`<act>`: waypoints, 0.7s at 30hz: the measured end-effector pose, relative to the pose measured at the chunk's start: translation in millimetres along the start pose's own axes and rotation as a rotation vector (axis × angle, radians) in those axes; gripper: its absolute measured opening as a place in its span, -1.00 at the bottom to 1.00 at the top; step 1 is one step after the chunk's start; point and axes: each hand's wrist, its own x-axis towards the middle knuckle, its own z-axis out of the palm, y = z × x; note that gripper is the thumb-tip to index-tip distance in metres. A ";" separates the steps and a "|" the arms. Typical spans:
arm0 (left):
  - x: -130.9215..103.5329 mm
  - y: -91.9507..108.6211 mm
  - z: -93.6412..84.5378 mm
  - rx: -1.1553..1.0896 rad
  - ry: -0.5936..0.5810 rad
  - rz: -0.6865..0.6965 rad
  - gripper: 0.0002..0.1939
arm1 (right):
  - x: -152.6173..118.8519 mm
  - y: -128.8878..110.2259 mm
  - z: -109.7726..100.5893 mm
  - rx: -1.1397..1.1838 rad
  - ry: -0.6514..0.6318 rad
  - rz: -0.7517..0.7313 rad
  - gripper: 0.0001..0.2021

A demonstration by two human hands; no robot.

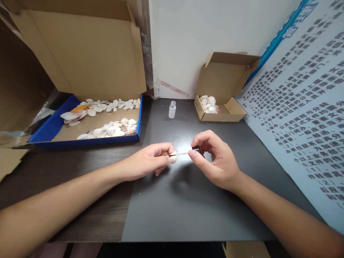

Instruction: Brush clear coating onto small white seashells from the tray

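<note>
Between its thumb and fingers, my left hand [150, 160] pinches a small pale shell [173, 157]. My right hand [216, 159] grips the black cap [197, 149] of an applicator. From the cap a thin clear stem [182, 153] points left, its dark tip over the shell; whether it touches is too small to tell. Beyond the hands a small glass bottle [172, 110] stands upright without a cap, its label facing me. Both hands are above the dark grey mat [172, 211].
At the left, an open blue-edged box [139, 123] holds many shells [118, 129] in rows. A smaller open cardboard box [223, 117] at the back right holds more shells [209, 104]. A white panel [182, 46] rises behind, and a printed sheet [303, 118] leans at the right.
</note>
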 end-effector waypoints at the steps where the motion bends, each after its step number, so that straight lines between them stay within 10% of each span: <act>1: 0.2 0.2 0.1 -0.003 -0.003 -0.001 -0.73 | 0.3 0.1 0.3 -0.014 -0.002 -0.001 -0.86; 21: 0.0 -1.1 0.3 -0.019 0.001 0.016 -0.72 | 0.5 -2.2 -0.7 -0.020 0.034 -0.014 -0.88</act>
